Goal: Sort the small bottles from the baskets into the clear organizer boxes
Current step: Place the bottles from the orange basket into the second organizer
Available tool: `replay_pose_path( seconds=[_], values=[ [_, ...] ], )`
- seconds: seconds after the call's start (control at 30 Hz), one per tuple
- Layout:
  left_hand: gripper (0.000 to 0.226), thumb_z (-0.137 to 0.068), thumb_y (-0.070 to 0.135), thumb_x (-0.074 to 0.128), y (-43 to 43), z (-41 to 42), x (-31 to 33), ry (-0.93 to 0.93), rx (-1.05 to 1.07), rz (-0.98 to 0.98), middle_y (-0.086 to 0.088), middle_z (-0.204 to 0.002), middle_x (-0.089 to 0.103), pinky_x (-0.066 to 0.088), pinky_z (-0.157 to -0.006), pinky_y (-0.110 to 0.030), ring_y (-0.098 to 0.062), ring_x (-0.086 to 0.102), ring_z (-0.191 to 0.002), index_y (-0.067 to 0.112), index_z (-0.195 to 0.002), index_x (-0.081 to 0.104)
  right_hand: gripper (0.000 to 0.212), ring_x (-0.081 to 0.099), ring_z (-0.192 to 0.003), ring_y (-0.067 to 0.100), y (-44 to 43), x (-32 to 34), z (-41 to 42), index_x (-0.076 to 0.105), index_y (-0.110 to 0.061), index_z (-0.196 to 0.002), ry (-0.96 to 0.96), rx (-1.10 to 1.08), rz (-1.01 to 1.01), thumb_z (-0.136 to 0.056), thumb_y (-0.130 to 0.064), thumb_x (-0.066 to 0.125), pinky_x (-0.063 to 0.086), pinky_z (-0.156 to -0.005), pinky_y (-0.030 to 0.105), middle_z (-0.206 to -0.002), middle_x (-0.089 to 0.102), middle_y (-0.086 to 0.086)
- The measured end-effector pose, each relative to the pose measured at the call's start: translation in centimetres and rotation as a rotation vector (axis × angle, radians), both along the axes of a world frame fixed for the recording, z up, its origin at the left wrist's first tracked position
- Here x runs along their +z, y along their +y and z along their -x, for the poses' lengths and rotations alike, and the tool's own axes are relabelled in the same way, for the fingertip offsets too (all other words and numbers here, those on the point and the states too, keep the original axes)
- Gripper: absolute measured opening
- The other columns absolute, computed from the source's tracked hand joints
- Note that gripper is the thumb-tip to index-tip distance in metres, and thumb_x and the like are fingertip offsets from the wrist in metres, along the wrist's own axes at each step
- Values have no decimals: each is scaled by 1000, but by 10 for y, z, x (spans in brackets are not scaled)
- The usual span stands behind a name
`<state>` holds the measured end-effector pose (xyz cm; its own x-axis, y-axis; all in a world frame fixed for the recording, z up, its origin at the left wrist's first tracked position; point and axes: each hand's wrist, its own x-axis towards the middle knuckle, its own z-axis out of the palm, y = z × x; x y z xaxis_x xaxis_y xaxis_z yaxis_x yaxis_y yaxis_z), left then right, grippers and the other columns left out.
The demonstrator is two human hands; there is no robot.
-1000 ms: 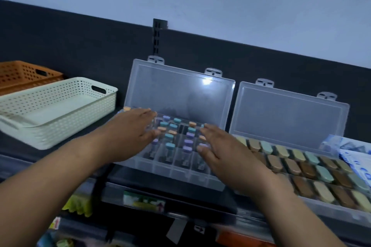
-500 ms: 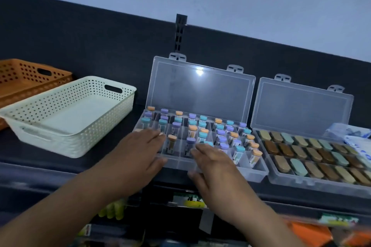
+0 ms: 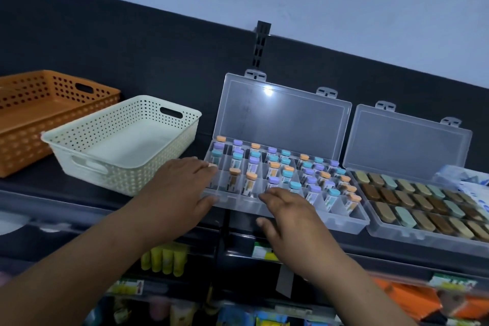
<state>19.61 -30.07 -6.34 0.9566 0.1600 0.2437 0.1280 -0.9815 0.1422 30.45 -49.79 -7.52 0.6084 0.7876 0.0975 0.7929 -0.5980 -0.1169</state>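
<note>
A clear organizer box (image 3: pixel 341 216) with its lid (image 3: pixel 283 119) raised stands on the dark shelf, full of several small bottles (image 3: pixel 275 169) with orange, purple and teal caps. My left hand (image 3: pixel 182 188) lies flat on the box's front left corner, fingers straight. My right hand (image 3: pixel 288 217) rests with spread fingers at the box's front edge, just right of the left hand. A second clear box (image 3: pixel 391 234) to the right holds rows of brown, tan and green flat bottles (image 3: pixel 412 201). A cream basket (image 3: pixel 124 140) and an orange basket (image 3: pixel 39 111) stand to the left, with no bottles showing inside.
A dark back panel with a slotted bracket (image 3: pixel 262 45) rises behind the boxes. A blue-white packet (image 3: pixel 471 182) lies at the far right. Below the shelf edge hang yellow tubes (image 3: pixel 164 259) and other packaged goods.
Both hands have drawn back from over the bottles to the box's front edge. The view has shifted left, showing more of the baskets.
</note>
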Motion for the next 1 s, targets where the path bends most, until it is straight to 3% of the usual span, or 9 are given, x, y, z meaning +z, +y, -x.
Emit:
replay_pose_path(
  seconds=[0.07,0.23,0.47,0.63,0.83,1.0],
  values=[
    [62,-92,53,31,4,2,-3,-52,15,18,7,-150,35,17,-111,-27,-15,26,-140,25,-147,31,53,23,-142,16,4,-1,2,31,-25,-149,6,16,-7,-100,-41,40,15,-117,26,-155,29,-6],
    [60,-97,49,37,13,13,-2,-8,73,-54,7,-155,23,11,-113,-26,-11,17,-142,27,-150,20,54,31,-138,17,24,7,12,37,-23,-147,0,94,-60,-97,-39,48,24,-115,28,-151,35,-6],
    [60,-96,50,40,28,62,5,-23,229,-52,4,-151,32,17,-111,-28,-15,25,-138,24,-148,27,55,31,-139,17,71,24,42,33,-23,-148,29,278,-78,-98,-38,48,28,-110,28,-155,27,-5],
    [59,-93,47,48,33,105,20,-38,378,-64,-1,-143,45,31,-108,-30,-19,38,-133,19,-143,39,57,37,-136,22,118,30,59,32,-21,-148,49,385,-73,-97,-39,49,35,-107,34,-155,25,-1],
    [53,-91,40,54,64,142,34,2,516,-100,-6,-135,49,37,-103,-34,-24,44,-125,16,-137,44,55,46,-127,28,166,22,76,36,-16,-144,115,311,-65,-96,-39,50,40,-100,36,-149,29,5],
    [57,-92,39,55,97,159,30,-25,488,-70,-2,-140,44,35,-102,-30,-22,40,-128,19,-142,39,52,51,-119,32,197,11,84,40,-15,-138,94,200,-25,-94,-42,52,44,-95,39,-141,36,8]
  ],
)
